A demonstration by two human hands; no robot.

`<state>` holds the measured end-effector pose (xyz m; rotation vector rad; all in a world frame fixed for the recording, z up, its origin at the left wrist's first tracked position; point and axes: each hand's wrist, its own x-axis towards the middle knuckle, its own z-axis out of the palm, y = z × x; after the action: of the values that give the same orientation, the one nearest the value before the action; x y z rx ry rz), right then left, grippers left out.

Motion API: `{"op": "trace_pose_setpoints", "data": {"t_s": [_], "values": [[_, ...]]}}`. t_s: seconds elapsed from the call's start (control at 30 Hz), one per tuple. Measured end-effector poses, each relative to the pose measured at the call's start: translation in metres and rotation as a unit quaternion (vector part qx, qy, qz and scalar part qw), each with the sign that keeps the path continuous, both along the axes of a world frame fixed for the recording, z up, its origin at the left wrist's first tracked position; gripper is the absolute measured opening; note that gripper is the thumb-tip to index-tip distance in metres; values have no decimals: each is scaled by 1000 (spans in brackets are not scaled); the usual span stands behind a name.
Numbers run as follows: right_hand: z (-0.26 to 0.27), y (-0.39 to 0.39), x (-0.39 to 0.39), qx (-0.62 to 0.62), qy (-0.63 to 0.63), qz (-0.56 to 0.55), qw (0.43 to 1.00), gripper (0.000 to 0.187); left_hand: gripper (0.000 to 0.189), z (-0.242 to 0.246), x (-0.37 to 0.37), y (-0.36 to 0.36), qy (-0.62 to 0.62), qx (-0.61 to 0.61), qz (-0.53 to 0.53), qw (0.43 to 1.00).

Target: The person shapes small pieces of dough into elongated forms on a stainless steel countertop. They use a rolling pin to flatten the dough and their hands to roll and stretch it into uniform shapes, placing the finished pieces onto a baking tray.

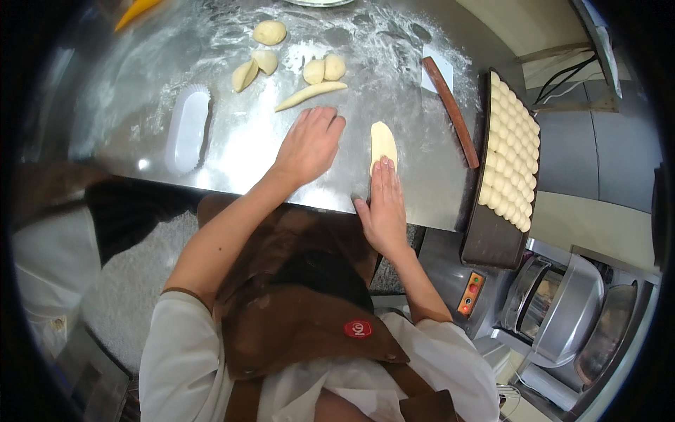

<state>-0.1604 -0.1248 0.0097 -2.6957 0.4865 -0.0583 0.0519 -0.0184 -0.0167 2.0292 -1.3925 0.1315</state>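
Observation:
My right hand lies with its fingers flat on the lower end of a long flattened piece of dough. My left hand rests on the steel worktop with fingers bent, just below a tapered dough strip; whether anything is under its palm cannot be seen. Two dough balls touch each other above that strip. To their left sit a folded dough piece, a partly flattened one and a rounder lump.
A fluted white paper liner lies at left. A wooden rolling pin rests partly over a white sheet at right. Beyond it, a dark tray holds many small dough balls. Flour dusts the worktop's far part. Another person's sleeve shows at left.

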Motion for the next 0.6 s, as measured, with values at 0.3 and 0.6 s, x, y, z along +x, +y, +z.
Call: {"op": "trace_pose_setpoints", "data": {"t_s": [0.3, 0.6], "values": [[0, -218, 28, -147, -86, -231, 958, 48, 27, 8, 0, 2, -16, -5, -2, 1000], [22, -157, 0, -100, -138, -60, 983, 30, 41, 9, -4, 6, -25, -65, 16, 997]]}}
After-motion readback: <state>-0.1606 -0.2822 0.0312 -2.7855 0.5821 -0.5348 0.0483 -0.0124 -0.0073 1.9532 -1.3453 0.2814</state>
